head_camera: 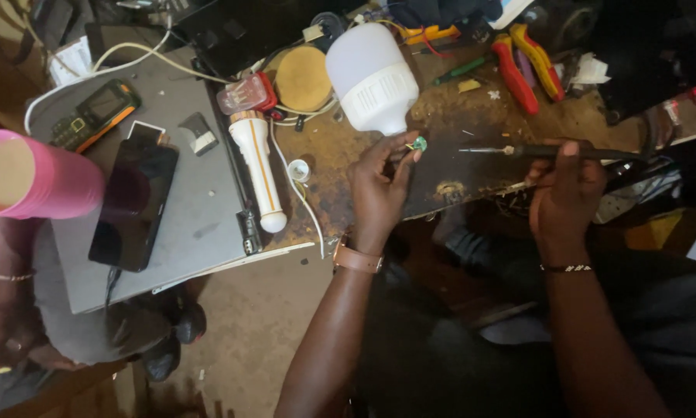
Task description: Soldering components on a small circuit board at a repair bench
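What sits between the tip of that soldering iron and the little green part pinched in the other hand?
In the head view, only bare, stained workbench lies between the soldering iron in the right hand and the small green part pinched by the left hand.

Left hand [379, 190] fingertips pinched; right hand [566, 190] fisted, thumb up.

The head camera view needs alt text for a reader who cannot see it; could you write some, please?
Over a cluttered workbench, the left hand pinches a small green part beneath a white bulb. The right hand points a soldering iron at it.
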